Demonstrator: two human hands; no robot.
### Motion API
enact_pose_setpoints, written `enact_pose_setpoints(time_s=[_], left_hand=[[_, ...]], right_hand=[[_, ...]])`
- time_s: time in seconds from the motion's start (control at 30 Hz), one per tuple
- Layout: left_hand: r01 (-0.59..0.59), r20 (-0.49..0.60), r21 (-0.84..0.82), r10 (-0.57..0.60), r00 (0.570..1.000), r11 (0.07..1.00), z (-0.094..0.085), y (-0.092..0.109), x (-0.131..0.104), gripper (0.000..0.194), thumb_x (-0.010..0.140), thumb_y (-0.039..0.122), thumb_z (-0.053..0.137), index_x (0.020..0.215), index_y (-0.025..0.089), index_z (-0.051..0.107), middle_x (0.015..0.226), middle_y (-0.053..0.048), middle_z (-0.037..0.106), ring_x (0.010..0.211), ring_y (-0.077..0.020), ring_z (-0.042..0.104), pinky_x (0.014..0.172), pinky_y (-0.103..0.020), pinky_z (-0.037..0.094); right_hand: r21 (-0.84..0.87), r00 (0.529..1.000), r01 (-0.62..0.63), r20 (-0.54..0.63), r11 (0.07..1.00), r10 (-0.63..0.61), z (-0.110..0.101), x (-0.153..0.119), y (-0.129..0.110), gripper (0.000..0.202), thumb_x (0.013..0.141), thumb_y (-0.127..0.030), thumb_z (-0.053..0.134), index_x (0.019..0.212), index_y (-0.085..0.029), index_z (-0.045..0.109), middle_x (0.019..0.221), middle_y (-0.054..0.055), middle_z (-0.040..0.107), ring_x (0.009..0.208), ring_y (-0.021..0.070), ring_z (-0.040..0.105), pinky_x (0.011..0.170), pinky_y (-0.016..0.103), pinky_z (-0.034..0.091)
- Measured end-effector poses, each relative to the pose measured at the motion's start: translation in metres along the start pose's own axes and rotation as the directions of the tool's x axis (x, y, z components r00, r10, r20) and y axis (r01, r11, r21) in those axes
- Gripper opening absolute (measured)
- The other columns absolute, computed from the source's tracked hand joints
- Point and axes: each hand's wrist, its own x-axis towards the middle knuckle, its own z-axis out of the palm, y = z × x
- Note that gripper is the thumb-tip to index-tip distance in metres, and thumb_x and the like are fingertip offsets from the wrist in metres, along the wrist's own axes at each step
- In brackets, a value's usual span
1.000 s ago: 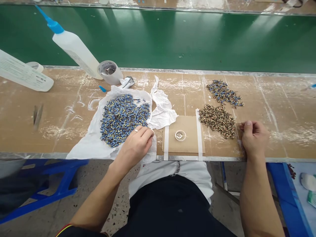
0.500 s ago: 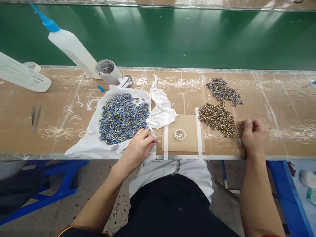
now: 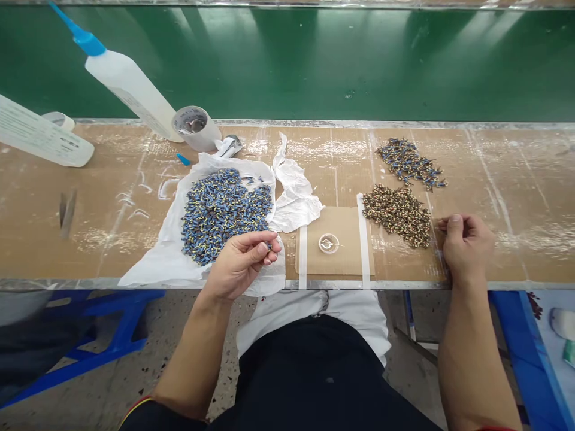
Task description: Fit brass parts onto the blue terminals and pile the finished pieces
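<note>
My left hand [image 3: 245, 258] is closed in a pinch, palm turned up, over the front right edge of a white cloth-like sheet [image 3: 155, 254]. Between its fingertips is a small dark blue piece [image 3: 269, 246], like those in the pile of blue and yellow pieces [image 3: 220, 215] on the sheet. My right hand [image 3: 467, 245] rests on the table with its fingers curled, just right of a pile of brown and cream pieces [image 3: 398, 214]; what those fingers hold, if anything, is hidden. Between my hands a small clear round dish [image 3: 329, 243] with a thin pale stick sits on a cardboard pad [image 3: 341, 263].
White tape strips [image 3: 365, 239] run along the pad. Beyond lies a smaller blue and cream pile [image 3: 411, 161]. At the left are two white bottles [image 3: 130, 84], a tape roll [image 3: 197, 129], metal tweezers [image 3: 67, 212] and a blue cap [image 3: 183, 160]. Crumpled white paper [image 3: 296, 197] lies mid-table.
My left hand has turned from palm down to palm up and lifted slightly off the sheet, a small blue piece now showing at its fingertips. My right hand has hardly moved.
</note>
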Motion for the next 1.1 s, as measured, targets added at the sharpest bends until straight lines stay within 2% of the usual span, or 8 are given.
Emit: enact_pose_setpoints(time_s=[0.2,0.3,0.37,0.47,0.57,0.7,0.87,1.1], left_hand=[[0.048,0.051,0.069,-0.052,0.997,0.996,0.003,-0.002,0.001,0.042,0.064,0.038,0.09,0.099,0.017,0.077,0.074,-0.005,0.072,0.055,-0.0089,0.059,0.053,-0.022,0.052],[-0.025,0.015,0.308,0.021,1.0,0.951,0.009,-0.005,0.003,0.043,0.077,0.035,0.079,0.114,0.015,0.07,0.075,-0.005,0.073,0.06,-0.0135,0.065,0.06,-0.026,0.057],[-0.106,-0.014,0.536,0.135,0.991,0.838,0.011,-0.006,0.005,0.042,0.084,0.031,0.072,0.123,0.016,0.065,0.081,-0.005,0.074,0.071,-0.0166,0.069,0.069,-0.03,0.06],[-0.22,0.098,0.744,0.223,0.97,0.631,0.011,-0.005,0.008,0.037,0.088,0.025,0.065,0.124,0.017,0.063,0.101,-0.007,0.074,0.089,-0.019,0.071,0.085,-0.035,0.059],[-0.285,0.217,0.751,0.186,0.958,0.596,0.007,-0.002,0.01,0.034,0.093,0.026,0.058,0.125,0.016,0.062,0.117,-0.01,0.071,0.104,-0.0206,0.069,0.096,-0.036,0.056],[-0.287,0.219,0.792,0.188,0.957,0.538,0.0,0.01,0.007,0.031,0.098,0.028,0.051,0.125,0.018,0.063,0.124,-0.009,0.069,0.116,-0.0222,0.065,0.104,-0.037,0.05],[-0.321,0.233,0.914,0.326,0.916,0.248,-0.005,0.024,-0.006,0.019,0.097,0.023,0.051,0.104,0.018,0.068,0.106,-0.006,0.071,0.1,-0.0201,0.066,0.091,-0.032,0.05],[-0.312,0.306,0.95,0.157,0.939,0.014,0.0,0.009,-0.021,0.017,0.098,0.017,0.046,0.093,0.018,0.062,0.092,-0.005,0.063,0.087,-0.0203,0.058,0.079,-0.033,0.046]], right_hand=[[0.004,0.999,-0.032,0.002,0.999,0.032,0.001,0.001,-0.001,0.035,0.091,-0.045,0.048,0.079,-0.018,0.066,0.072,0.007,0.07,0.067,0.0205,0.067,0.068,0.032,0.053],[0.0,1.0,-0.026,0.002,1.0,0.026,0.0,0.001,-0.003,0.035,0.091,-0.045,0.048,0.078,-0.018,0.065,0.072,0.006,0.07,0.068,0.0203,0.067,0.07,0.033,0.053],[-0.012,1.0,-0.024,0.008,1.0,0.024,-0.001,0.001,-0.004,0.034,0.091,-0.045,0.048,0.077,-0.018,0.065,0.072,0.006,0.07,0.068,0.0203,0.067,0.07,0.032,0.053],[-0.013,1.0,-0.02,0.005,1.0,0.02,-0.001,0.001,-0.005,0.033,0.091,-0.043,0.049,0.077,-0.017,0.064,0.073,0.007,0.07,0.067,0.0202,0.067,0.069,0.032,0.053],[0.003,1.0,-0.004,-0.007,1.0,0.004,0.0,0.0,-0.006,0.031,0.092,-0.041,0.05,0.078,-0.017,0.065,0.072,0.006,0.069,0.066,0.02,0.066,0.069,0.032,0.053],[0.009,1.0,-0.002,-0.003,1.0,0.002,0.0,0.0,-0.006,0.03,0.092,-0.039,0.05,0.079,-0.017,0.065,0.071,0.006,0.069,0.067,0.0207,0.066,0.068,0.032,0.053],[0.01,1.0,-0.01,-0.002,1.0,0.01,0.0,0.0,-0.003,0.031,0.093,-0.041,0.05,0.079,-0.017,0.065,0.073,0.006,0.069,0.068,0.0203,0.067,0.069,0.032,0.053],[-0.022,1.0,0.003,-0.006,1.0,-0.003,0.001,0.0,0.003,0.034,0.093,-0.043,0.049,0.08,-0.017,0.066,0.073,0.006,0.07,0.066,0.0197,0.067,0.069,0.033,0.054]])
